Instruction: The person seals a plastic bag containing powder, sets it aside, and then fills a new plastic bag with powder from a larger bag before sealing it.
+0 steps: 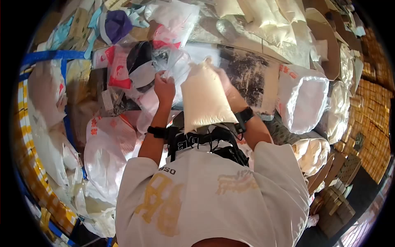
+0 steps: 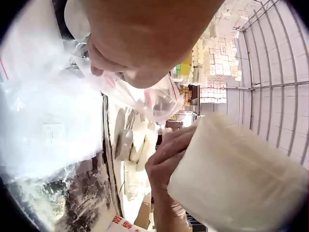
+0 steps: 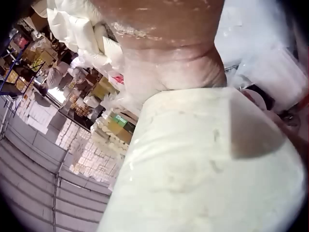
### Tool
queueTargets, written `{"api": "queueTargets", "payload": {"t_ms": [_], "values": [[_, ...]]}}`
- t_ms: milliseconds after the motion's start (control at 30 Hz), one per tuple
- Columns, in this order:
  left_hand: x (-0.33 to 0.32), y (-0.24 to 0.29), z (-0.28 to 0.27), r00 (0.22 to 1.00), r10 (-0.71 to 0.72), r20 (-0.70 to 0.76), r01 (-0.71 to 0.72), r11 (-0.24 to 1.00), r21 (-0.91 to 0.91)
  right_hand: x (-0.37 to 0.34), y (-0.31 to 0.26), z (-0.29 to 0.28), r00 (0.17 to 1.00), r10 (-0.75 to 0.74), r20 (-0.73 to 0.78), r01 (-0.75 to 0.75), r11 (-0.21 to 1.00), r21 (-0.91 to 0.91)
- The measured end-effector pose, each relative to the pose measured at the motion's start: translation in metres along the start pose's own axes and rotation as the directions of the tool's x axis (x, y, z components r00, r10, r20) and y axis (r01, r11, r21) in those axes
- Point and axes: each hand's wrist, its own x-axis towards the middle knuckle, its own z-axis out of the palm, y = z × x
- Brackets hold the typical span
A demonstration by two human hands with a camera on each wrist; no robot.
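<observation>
My right hand [image 1: 226,84] grips a plump bag of cream-coloured powder [image 1: 207,99] from behind and beside its upper part. In the left wrist view the right hand's fingers [image 2: 169,150] lie against the bag's side, and in the right wrist view the bag [image 3: 203,159] covers most of that hand. Left of it, my left hand [image 1: 165,88] pinches a thin clear plastic bag [image 1: 177,61] between thumb and fingers. A red line runs along this clear bag [image 2: 154,99] in the left wrist view. The powder bag hangs upright, close in front of my body.
Below the hands lies a dark board dusted with powder [image 1: 242,78]. A white sack with red print [image 1: 302,99] stands to its right, and a white plastic bag [image 1: 109,152] lies on the left. Filled cream bags [image 1: 271,20] are heaped at the back. A black round dish [image 1: 140,59] sits left.
</observation>
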Motion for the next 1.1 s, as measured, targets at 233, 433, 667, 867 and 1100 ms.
{"api": "queueTargets", "payload": {"t_ms": [233,433,667,867,1100], "values": [[-0.022,0.011,0.006,0.954,-0.027,0.300,0.151,0.905,-0.398,0.009,0.026,-0.015,0.996,0.059,-0.066,-0.058,0.998,0.015],[-0.040,-0.047,0.044,0.916,0.234,0.326,0.065,0.715,-0.696,0.015,0.032,-0.009,0.988,0.071,-0.136,-0.085,0.992,-0.098],[-0.066,-0.033,0.026,0.687,0.263,0.678,0.659,0.168,-0.733,0.021,0.048,-0.042,0.861,-0.372,-0.348,0.054,0.746,-0.663],[-0.072,-0.028,0.017,0.631,0.142,0.763,0.761,0.079,-0.644,0.013,0.055,-0.009,0.574,-0.810,-0.122,-0.344,-0.103,-0.933],[-0.089,-0.035,0.006,0.527,0.191,0.828,0.847,-0.043,-0.529,0.007,0.052,-0.007,0.460,-0.824,0.331,-0.290,-0.492,-0.821]]}}
